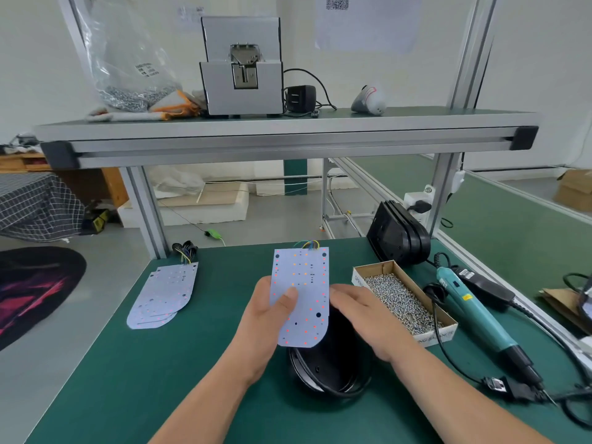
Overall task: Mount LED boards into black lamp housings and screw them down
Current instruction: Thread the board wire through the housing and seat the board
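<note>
Gripping the LED board point(301, 293) in the left hand point(266, 318), thumb on the front, other fingers point(264, 282) curled behind. Holding it up in the air, just above the black lamp housing point(333, 376) on the tabletop point(160, 379), not yet inside. Reaching to the board's right edge with the right hand point(368, 318); cannot tell whether pinching or only touching, with the fingertips hidden behind the board.

Probably the step now: laying the board down into the housing. Keep the round end pointing the same way as the housing's round end. Mind the colored wires point(307, 244) at the far end, so as not to squash them under the board. Lower it flat, not tipped. Hold by the edges and keep off the little lights. Wiggle gently to line up the holes with the holes below. Press down softly. Only then reach for the box of screws point(400, 299) and the blue screwdriver point(474, 309), both close by on the right.
</note>
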`<state>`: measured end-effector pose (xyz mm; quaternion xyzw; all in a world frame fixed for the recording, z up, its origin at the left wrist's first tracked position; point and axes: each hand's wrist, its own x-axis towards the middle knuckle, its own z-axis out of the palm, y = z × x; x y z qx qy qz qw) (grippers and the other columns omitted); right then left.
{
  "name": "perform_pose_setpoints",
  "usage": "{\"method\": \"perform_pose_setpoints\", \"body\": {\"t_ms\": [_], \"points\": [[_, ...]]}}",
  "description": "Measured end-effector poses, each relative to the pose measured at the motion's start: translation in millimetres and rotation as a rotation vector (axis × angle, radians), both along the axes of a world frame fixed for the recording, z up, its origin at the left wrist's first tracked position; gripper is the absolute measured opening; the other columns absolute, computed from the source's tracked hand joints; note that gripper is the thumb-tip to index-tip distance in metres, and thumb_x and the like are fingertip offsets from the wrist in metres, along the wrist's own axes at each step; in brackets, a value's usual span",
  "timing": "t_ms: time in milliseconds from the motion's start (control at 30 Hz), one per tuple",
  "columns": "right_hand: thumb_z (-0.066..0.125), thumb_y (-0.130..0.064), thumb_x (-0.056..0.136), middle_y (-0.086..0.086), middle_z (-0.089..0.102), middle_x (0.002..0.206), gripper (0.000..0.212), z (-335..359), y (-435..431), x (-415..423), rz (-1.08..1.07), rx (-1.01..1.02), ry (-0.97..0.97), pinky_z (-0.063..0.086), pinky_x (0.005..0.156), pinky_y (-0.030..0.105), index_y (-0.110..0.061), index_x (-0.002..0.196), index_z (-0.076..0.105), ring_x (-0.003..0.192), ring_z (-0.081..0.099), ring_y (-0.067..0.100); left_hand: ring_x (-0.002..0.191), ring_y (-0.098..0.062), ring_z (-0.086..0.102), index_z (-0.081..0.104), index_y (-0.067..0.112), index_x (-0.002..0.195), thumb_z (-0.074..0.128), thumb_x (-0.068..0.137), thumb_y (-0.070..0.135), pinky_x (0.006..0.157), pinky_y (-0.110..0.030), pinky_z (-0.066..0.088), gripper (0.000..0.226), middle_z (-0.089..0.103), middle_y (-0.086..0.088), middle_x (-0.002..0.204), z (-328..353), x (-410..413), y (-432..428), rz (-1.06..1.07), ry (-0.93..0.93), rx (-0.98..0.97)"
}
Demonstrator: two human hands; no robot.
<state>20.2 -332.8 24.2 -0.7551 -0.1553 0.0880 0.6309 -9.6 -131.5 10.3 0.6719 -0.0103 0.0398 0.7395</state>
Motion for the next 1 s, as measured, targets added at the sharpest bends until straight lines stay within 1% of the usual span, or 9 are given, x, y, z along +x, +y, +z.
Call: {"method": "perform_pose_setpoints", "body": {"t_ms": [100, 233, 433, 533, 567, 633, 733, 900, 1000], "points": [[0.071, -0.037, 0.087, 0.009, 0.076, 0.106, 0.04, -4.6, -6.6, 9.1, 0.057, 0.181, 0.197, 0.05, 0.103, 0.059, -0.001, 0.102, 0.077, 0.098, 0.068, 0.022, 0.101, -0.011, 0.074, 0.06, 0.024, 0.12, 0.065, 0.09, 0.044, 0.076, -0.025, 0.058, 0.036, 0.076, 0.009, 0.111, -0.1, -2.2, -3.2, 0.004, -0.021, 0.089], [0.079, -0.032, 0.086, 0.009, 0.08, 0.113, 0.029, -11.2, -6.8, 8.9, 0.062, 0.108, -0.032, 0.056, 0.1, 0.041, -0.014, 0.108, 0.081, 0.106, 0.074, 0.023, 0.102, -0.015, 0.075, 0.058, 0.022, 0.121, 0.064, 0.091, 0.039, 0.077, -0.03, 0.06, 0.035, 0.072, -0.006, 0.12, 0.2, -6.0, -8.2, -0.011, -0.042, 0.097], [0.079, -0.015, 0.082, 0.021, 0.078, 0.109, 0.028, -12.1, -16.6, 16.8, -0.027, 0.214, 0.015, 0.054, 0.099, 0.045, 0.001, 0.104, 0.08, 0.098, 0.073, 0.026, 0.13, -0.01, 0.065, 0.048, 0.032, 0.145, 0.047, 0.102, 0.034, 0.109, -0.032, 0.047, 0.044, 0.071, 0.008, 0.139, 0.3, 2.7, 14.6, 0.014, -0.032, 0.026], [0.078, -0.006, 0.087, 0.021, 0.078, 0.108, 0.016, -14.4, -16.6, 16.7, -0.031, 0.214, 0.021, 0.057, 0.096, 0.044, 0.0, 0.102, 0.081, 0.098, 0.074, 0.027, 0.137, -0.008, 0.058, 0.055, 0.031, 0.14, 0.039, 0.105, -0.001, 0.109, -0.015, 0.04, 0.05, 0.067, 0.008, 0.143, -6.1, 9.8, 25.6, 0.073, -0.02, 0.38], [0.079, -0.009, 0.085, 0.02, 0.079, 0.106, 0.018, -15.0, -14.6, 16.1, -0.026, 0.207, 0.014, 0.058, 0.093, 0.039, -0.002, 0.101, 0.082, 0.097, 0.074, 0.026, 0.135, -0.009, 0.06, 0.058, 0.033, 0.138, 0.04, 0.102, -0.002, 0.108, -0.015, 0.042, 0.054, 0.068, 0.011, 0.14, -7.9, 10.5, 26.3, 0.046, -0.028, 0.511], [0.079, -0.015, 0.08, 0.021, 0.079, 0.105, 0.023, -16.1, -10.4, 14.7, -0.018, 0.21, 0.023, 0.059, 0.09, 0.037, -0.002, 0.099, 0.082, 0.095, 0.075, 0.025, 0.11, -0.018, 0.07, 0.068, 0.037, 0.119, 0.045, 0.094, 0.023, 0.103, -0.032, 0.053, 0.037, 0.076, 0.013, 0.12, -8.6, 11.9, 23.9, -0.063, 0.019, 0.605], [0.081, -0.008, 0.077, 0.027, 0.077, 0.106, 0.024, -16.9, -8.2, 13.4, -0.024, 0.307, 0.114, 0.059, 0.093, 0.045, 0.003, 0.098, 0.08, 0.094, 0.075, 0.033, 0.074, -0.019, 0.04, 0.06, 0.018, 0.09, 0.045, 0.091, 0.036, 0.074, -0.047, 0.056, 0.023, 0.072, -0.002, 0.089, -11.0, 14.9, 21.4, -0.088, -0.069, 0.843], [0.07, 0.008, 0.087, 0.031, 0.075, 0.109, 0.016, -16.7, -8.8, 11.5, -0.074, 0.435, 0.222, 0.062, 0.088, 0.044, 0.011, 0.102, 0.077, 0.096, 0.075, 0.04, 0.056, -0.017, 0.027, 0.037, 0.02, 0.067, 0.049, 0.083, 0.015, 0.049, -0.038, 0.03, 0.021, 0.043, 0.004, 0.061, -4.4, 17.1, 22.2, 0.011, -0.187, 1.533], [0.075, 0.004, 0.084, 0.03, 0.075, 0.112, 0.02, -15.6, -7.0, 9.7, -0.087, 0.453, 0.197, 0.059, 0.096, 0.047, 0.009, 0.104, 0.078, 0.102, 0.074, 0.042, 0.058, -0.012, 0.032, 0.035, 0.023, 0.067, 0.05, 0.088, 0.019, 0.049, -0.029, 0.023, 0.026, 0.044, 0.005, 0.072, -2.6, 12.7, 23.2, 0.048, -0.068, 1.557]]}}
